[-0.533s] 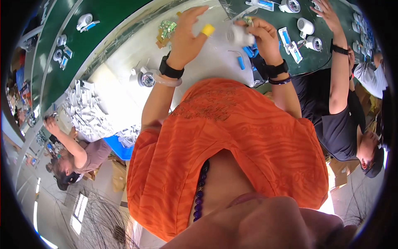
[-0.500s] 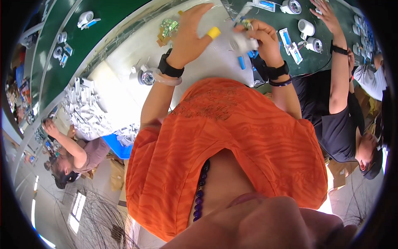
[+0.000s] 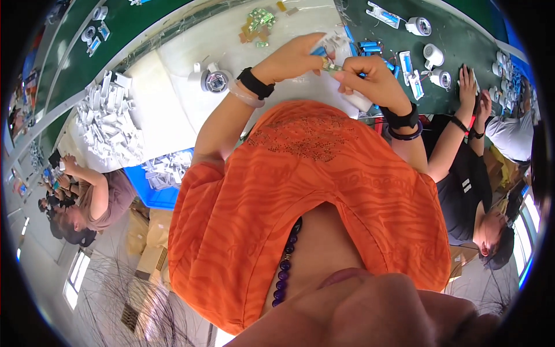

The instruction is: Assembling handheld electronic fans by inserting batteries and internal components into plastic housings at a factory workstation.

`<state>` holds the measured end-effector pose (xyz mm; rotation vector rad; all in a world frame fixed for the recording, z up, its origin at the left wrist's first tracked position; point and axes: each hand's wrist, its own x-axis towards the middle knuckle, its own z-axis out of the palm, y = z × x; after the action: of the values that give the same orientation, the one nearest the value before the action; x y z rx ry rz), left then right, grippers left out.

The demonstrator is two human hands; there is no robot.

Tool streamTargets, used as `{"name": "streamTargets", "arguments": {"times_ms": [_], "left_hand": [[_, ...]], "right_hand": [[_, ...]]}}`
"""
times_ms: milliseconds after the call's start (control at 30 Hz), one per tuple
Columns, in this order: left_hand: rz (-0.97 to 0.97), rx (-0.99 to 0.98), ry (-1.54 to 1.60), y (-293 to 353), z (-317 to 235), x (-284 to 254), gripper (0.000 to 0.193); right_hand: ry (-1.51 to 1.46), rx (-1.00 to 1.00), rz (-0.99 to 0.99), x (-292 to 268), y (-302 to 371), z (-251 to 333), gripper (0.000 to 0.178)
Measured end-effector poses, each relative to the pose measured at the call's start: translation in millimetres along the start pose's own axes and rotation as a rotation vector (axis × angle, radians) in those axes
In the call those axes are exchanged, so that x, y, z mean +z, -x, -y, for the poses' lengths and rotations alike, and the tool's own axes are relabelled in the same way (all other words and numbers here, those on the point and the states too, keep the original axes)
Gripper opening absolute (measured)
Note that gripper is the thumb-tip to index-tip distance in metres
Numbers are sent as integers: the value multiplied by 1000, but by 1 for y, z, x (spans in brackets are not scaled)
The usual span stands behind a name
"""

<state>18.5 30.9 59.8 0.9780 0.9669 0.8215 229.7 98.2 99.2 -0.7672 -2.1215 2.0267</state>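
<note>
My left hand (image 3: pixel 292 58) is closed on a white plastic housing (image 3: pixel 335 40) with a blue battery cell in it, at the far edge of the white mat. My right hand (image 3: pixel 373 78) pinches a small green circuit board (image 3: pixel 332 67) between the two hands, close to the left fingertips. Wires run between the board and the housing, though the fingers hide part of them. Below the right hand shows a white cylindrical part (image 3: pixel 358 102), partly covered by it; whether it is joined to the housing I cannot tell.
Green circuit boards (image 3: pixel 260 20) lie in a pile at the far side. A white lamp head (image 3: pixel 215 81) stands left of my hands. White plastic parts (image 3: pixel 110 118) are heaped farther left, above a blue bin (image 3: pixel 153 194). Blue battery cells (image 3: pixel 370 46) and more lamp units (image 3: pixel 433 55) lie right, near a co-worker (image 3: pixel 462 173).
My left hand was spread open and has come down to the right, closing on the housing. My right hand has turned inward and now pinches the circuit board. The right-hand co-worker's hands have lowered.
</note>
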Motion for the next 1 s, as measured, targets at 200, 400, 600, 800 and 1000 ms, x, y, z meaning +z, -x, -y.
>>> {"name": "streamTargets", "arguments": {"times_ms": [200,400,600,800,1000], "left_hand": [[-178,-22,-40,17,-2,5,46],[-220,106,331,17,-2,20,37],[-278,118,281,17,-6,28,37],[-280,115,178,15,-9,33,37],[-297,159,63,21,-20,37,40]], "right_hand": [[740,11,-435,7,-2,0,18],[376,-120,-685,26,-6,-14,16],[460,-464,-795,27,-7,-24,19],[591,-499,-799,30,-8,-16,21],[589,-546,-779,32,-5,-8,18]]}}
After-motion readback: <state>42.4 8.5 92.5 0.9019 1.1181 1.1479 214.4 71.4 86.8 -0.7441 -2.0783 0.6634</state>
